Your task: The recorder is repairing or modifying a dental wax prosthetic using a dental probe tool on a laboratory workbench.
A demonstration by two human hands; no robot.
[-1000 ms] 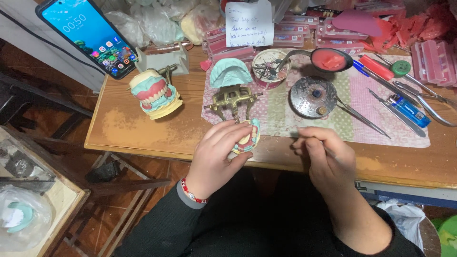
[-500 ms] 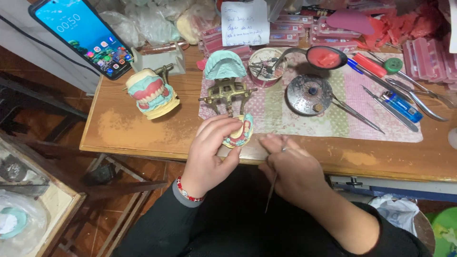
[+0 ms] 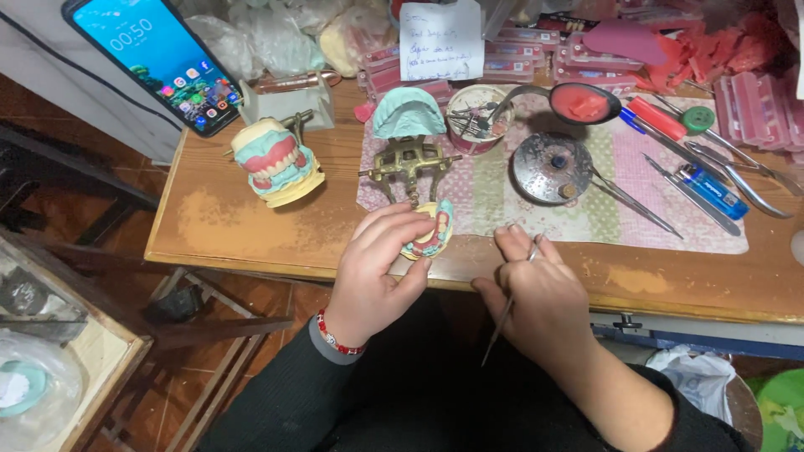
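At table's front edge (image 3: 251,251), left hand (image 3: 377,268) closed around teal denture model (image 3: 431,234), right hand (image 3: 536,293) pinching thin metal instrument (image 3: 505,310), brass articulator (image 3: 406,163) just behind, patterned mat (image 3: 662,226) beneath.

Phone (image 3: 159,63): propped at the far left corner, screen lit.
Model teeth (image 3: 275,161): pink-and-white set on a yellowish base, left of the brass frame (image 3: 408,163).
Cup (image 3: 475,117): holds small metal tools — just right of the pale green cast (image 3: 407,111).
Round metal dish (image 3: 553,167): on the checked cloth (image 3: 670,205).
Lighter (image 3: 712,191): blue, among tweezers.
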